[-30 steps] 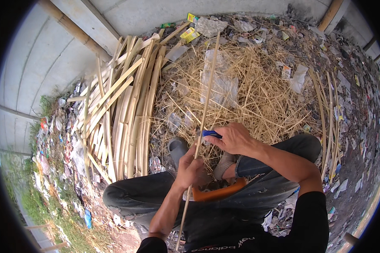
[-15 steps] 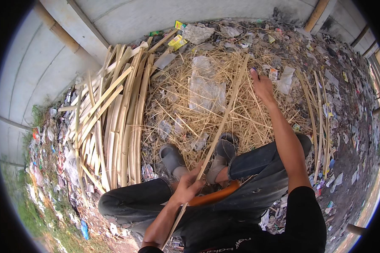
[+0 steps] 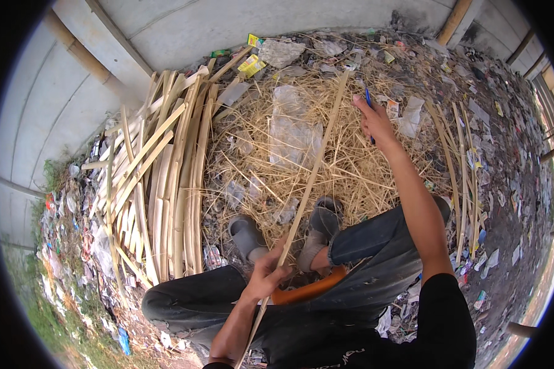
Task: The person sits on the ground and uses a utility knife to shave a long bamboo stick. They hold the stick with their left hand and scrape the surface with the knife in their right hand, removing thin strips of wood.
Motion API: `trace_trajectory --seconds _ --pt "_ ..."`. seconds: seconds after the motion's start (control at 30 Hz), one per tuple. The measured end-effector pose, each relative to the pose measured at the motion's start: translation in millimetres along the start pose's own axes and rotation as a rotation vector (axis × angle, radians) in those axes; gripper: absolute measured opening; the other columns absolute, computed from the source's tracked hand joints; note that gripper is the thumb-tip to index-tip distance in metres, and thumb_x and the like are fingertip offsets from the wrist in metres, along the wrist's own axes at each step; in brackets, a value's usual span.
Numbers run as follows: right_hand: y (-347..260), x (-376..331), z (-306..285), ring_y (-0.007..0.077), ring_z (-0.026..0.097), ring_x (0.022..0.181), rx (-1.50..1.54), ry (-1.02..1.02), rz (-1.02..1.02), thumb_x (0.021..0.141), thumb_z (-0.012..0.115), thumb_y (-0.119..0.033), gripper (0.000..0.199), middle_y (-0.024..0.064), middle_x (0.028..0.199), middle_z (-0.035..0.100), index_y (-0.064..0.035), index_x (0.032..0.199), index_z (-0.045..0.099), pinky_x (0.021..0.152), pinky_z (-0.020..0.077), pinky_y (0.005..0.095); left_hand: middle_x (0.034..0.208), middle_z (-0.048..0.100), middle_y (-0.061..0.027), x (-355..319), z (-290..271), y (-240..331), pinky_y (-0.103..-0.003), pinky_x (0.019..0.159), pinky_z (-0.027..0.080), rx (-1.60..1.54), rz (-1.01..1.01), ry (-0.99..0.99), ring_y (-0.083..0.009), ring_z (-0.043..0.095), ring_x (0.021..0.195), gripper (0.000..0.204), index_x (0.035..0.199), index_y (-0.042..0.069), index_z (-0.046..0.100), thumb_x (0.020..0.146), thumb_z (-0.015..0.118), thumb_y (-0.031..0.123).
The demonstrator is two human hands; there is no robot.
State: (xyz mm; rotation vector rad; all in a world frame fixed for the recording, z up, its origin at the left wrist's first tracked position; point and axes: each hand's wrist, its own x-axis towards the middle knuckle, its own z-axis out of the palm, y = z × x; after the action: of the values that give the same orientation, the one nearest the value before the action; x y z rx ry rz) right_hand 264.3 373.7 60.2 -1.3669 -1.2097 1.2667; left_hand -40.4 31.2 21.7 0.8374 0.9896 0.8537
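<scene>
A long pale bamboo strip (image 3: 319,161) slants from the lower edge up across the middle, over the heap of shavings. My left hand (image 3: 266,277) is closed round its lower part, in front of my lap. My right hand (image 3: 375,123), reached out beside the strip's far end, is closed on a slim blue tool (image 3: 368,97). Part of that tool shows above the fist and a bit below; its exact kind is not clear. The right hand looks slightly apart from the strip. An orange curved object (image 3: 311,290) lies across between my legs.
Many split bamboo strips (image 3: 177,178) are piled at the left. Several thinner strips (image 3: 457,172) lie at the right. Straw-like shavings (image 3: 357,175) and a clear plastic sheet (image 3: 289,132) cover the ground ahead, with litter around. A pale wall (image 3: 228,24) closes the far side.
My right hand has turned, so more of the blue tool shows, and has shifted slightly relative to the strip's far end. My left hand keeps its hold; the whole view has shifted a little.
</scene>
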Motion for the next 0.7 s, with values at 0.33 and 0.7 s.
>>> trace_trajectory --seconds 0.33,0.7 --pt "6 -18 8 0.0044 0.037 0.042 0.216 -0.218 0.131 0.1 0.072 -0.04 0.034 -0.0086 0.057 0.038 -0.0081 0.095 0.063 0.04 0.0277 0.0248 0.083 0.063 -0.0032 1 2 4 -0.022 0.048 0.041 0.005 -0.067 -0.205 -0.008 0.049 0.053 0.085 0.168 0.01 0.015 0.094 0.056 0.001" --pt "10 -146 105 0.022 0.054 0.049 -0.595 -0.578 -0.392 0.099 0.064 -0.059 0.058 0.005 0.054 0.053 -0.0041 0.083 0.07 0.052 0.0434 0.039 0.078 0.061 -0.0015 18 1 20 -0.018 0.044 0.033 -0.026 0.057 0.172 -0.0029 0.043 0.05 0.061 0.165 0.01 0.026 0.11 0.05 0.019"
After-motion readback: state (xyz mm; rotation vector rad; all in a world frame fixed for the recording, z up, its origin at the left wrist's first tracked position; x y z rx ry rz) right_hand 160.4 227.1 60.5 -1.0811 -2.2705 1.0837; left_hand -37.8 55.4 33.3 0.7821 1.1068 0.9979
